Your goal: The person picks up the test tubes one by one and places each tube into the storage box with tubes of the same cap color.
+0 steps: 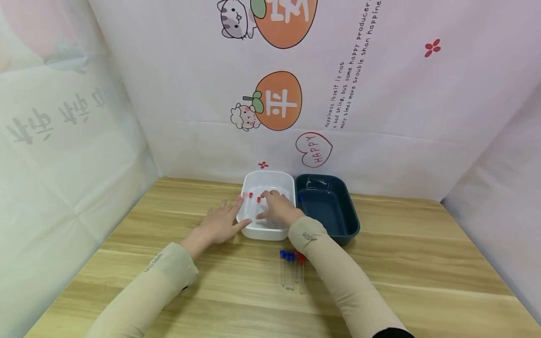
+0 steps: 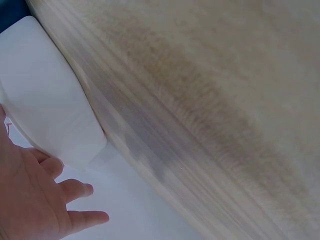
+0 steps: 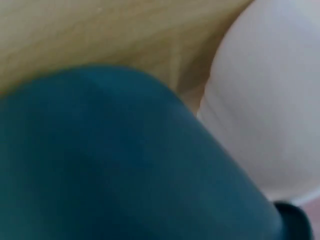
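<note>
My left hand [image 1: 220, 224] is at the left side of the white bin [image 1: 270, 233], fingers spread and touching its rim. In the left wrist view the same hand [image 2: 35, 195] lies along the bin's white wall [image 2: 45, 85]. Inside the bin, my right hand [image 1: 280, 208] reaches down with thumb and fingers apart, holding nothing that I can see. Two red caps [image 1: 258, 199] of clear tubes show by its fingertips; the tubes' bodies are hard to make out. The right wrist view shows only bin walls, with the right hand's fingers hidden.
A dark blue bin [image 1: 325, 211] adjoins the white one on the right, with a blue cap [image 1: 300, 198] at its left side. Several clear tubes with blue caps [image 1: 289, 256] and red caps [image 1: 302, 259] lie on the wooden table [image 1: 236, 291] near my right forearm. A printed cloth [image 1: 380, 155] hangs behind.
</note>
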A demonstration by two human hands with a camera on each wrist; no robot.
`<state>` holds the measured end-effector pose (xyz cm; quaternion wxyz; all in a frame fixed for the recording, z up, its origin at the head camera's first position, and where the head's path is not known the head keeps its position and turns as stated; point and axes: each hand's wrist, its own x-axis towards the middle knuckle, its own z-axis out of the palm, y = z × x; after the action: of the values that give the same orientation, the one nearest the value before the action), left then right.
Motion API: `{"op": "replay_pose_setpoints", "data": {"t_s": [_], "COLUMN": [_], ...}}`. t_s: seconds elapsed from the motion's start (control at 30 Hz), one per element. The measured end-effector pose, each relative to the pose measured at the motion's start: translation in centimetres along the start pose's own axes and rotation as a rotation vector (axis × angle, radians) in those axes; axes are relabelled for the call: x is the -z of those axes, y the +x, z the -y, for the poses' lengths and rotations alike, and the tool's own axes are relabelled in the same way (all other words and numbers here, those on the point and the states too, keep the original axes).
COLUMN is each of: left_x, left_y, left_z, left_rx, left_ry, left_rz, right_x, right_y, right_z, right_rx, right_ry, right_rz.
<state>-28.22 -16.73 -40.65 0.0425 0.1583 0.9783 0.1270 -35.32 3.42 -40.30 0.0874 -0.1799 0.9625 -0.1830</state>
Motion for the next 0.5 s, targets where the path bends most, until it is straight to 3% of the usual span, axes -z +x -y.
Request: {"op": "replay_pose_setpoints", "data": {"t_s": [0.3,0.5], "left_x": [0.0,-0.1], "left_y": [-0.1,-0.1], "left_z": [0.1,0.1], "left_rx": [0.004,0.002], "left_ry": [-0.001,-0.001], "left_rz": [-0.004,0.001], "right_x": [1.8,3.3], "right_y": [-1.7,-3.3], "right_z": [0.5,1.1], "right_rx": [0.088,0.199], "right_ry": [0.007,-0.006], "right_rz": [-0.009,-0.052]}}
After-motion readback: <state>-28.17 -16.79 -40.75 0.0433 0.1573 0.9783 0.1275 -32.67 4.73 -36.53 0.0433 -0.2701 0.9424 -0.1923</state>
